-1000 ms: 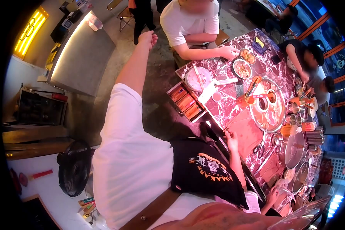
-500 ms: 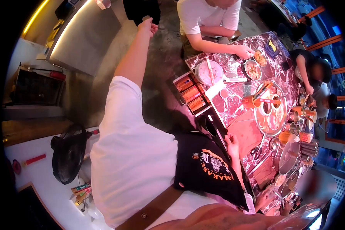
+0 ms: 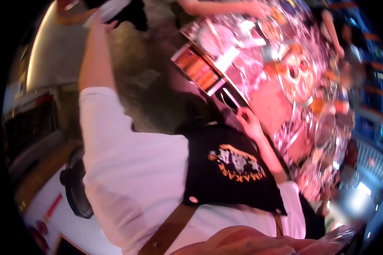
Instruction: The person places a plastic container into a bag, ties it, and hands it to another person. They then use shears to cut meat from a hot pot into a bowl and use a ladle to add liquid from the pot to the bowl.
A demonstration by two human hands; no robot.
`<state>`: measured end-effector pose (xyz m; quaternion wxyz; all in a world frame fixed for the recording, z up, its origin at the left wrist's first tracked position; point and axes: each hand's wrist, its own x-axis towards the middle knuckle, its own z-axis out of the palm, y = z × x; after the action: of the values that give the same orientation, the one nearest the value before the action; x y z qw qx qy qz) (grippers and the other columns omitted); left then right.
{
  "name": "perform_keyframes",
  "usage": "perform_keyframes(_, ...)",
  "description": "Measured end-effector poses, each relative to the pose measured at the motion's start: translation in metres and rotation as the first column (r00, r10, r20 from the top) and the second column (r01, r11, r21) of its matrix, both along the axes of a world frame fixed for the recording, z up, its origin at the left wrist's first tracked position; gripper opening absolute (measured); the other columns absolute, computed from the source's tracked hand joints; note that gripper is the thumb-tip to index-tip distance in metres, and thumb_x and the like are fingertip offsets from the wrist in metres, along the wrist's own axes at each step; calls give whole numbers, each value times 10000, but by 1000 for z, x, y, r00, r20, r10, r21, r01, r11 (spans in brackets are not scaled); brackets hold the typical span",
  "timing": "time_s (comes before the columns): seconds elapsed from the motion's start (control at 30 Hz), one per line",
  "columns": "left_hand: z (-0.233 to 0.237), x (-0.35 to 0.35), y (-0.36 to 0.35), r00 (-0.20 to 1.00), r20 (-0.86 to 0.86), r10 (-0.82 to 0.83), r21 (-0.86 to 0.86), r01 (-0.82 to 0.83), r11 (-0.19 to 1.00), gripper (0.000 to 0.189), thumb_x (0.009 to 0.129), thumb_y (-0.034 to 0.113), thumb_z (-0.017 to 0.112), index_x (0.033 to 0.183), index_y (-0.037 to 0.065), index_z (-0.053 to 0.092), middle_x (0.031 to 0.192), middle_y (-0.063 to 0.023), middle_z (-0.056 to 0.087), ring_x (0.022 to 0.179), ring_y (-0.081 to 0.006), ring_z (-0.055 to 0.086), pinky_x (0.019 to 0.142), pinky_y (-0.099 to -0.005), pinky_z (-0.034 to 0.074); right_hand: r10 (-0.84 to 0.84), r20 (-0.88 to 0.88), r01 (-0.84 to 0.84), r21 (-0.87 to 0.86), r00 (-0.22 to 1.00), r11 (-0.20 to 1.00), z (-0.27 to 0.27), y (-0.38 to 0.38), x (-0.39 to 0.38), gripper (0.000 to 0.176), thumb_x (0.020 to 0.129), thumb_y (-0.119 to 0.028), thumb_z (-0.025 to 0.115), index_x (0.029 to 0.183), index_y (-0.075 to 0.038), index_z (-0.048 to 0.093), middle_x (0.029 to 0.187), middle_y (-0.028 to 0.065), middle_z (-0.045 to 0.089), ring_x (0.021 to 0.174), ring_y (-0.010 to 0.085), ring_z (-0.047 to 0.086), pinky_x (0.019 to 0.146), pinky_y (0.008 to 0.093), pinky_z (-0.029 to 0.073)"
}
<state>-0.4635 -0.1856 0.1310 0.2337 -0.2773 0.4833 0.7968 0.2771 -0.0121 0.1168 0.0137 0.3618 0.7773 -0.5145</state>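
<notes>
My left arm reaches to the upper left edge of the view. My left hand is closed on a crumpled white thing, perhaps paper or cloth, blurred by motion. Just left of it, what looks like another person's arm comes close. My right hand is at the near table edge, fingers curled, its fingertips right at the lower end of a long pale stick-like utensil. I cannot tell whether it grips the utensil. Beside that hand lies a flat reddish sheet on the marbled table.
An open drawer with divided compartments juts from the table's left side. A large round platter holds small dark bowls. Another person's arm stretches over bowls at the back. A black fan stands at the lower left.
My view has shifted, so the table sits higher. My left hand held a small brownish thing; now the white thing is in it. My right hand remains by the table edge.
</notes>
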Motion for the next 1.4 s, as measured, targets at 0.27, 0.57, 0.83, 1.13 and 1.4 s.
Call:
perform_keyframes(0.27,-48,35,-37,986,-144,-78,-319,29,947,348,908,203,615,1240,111,562,1148,-130,627,963,-308,643,730,-374,596,22,-6,-22,-39,1000,999,-1,2,-23,289,878,-210,689,1106,-55,602,909,92,633,889,215,628,811,344,488)
perform_keyframes(0.57,-22,413,-106,991,-126,-38,-200,12,980,362,945,79,473,1300,7,459,1160,-154,601,886,-276,642,682,-333,567,-83,-138,119,273,987,955,-30,49,-24,206,861,-186,649,1035,-77,648,1006,175,660,866,319,670,770,386,530)
perform_keyframes(0.83,-36,619,34,561,-181,-807,-228,775,590,351,858,142,639,1147,-54,617,1035,-73,669,935,-177,621,849,-325,479,18,324,-164,428,946,889,-79,203,58,319,889,-427,594,1002,-130,612,969,161,673,959,357,641,805,469,498)
perform_keyframes(1.13,-65,665,177,602,-65,-796,-255,761,596,614,822,194,739,1284,-64,428,1198,-133,561,1078,-235,565,926,-314,458,-656,-70,473,-636,751,610,-44,198,125,577,912,-384,638,1345,-47,458,1087,126,640,958,247,632,817,358,521)
perform_keyframes(1.4,-74,603,201,338,-163,-927,-807,494,322,1136,625,529,840,1418,-57,278,1392,-284,424,1271,-367,468,1043,-405,398,-246,-341,404,544,907,735,-13,180,50,380,835,-223,730,1154,-52,614,1078,158,653,995,269,634,906,376,494)
